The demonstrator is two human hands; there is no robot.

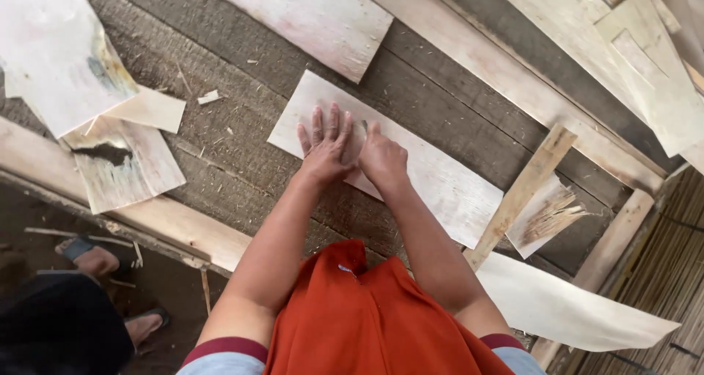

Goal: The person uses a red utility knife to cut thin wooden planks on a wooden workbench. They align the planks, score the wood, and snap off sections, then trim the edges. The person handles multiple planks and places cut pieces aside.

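Now we press a veneer sheet on the bench
Our left hand lies spread flat; right hand curled, fingertips on it; bare planks all round

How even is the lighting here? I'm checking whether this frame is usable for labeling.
Head view: soft, even daylight, no glare; the veneer sheet under both hands reads clearly; left hand and right hand sharp; lower-left floor dark; edges slightly bent by the wide lens.

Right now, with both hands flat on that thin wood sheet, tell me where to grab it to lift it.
Probably take the wood sheet by its near long edge, coming from the body side. It lies flat on the dark table, and the left hand and right hand already press beside that edge. The far right end lies under a slat.
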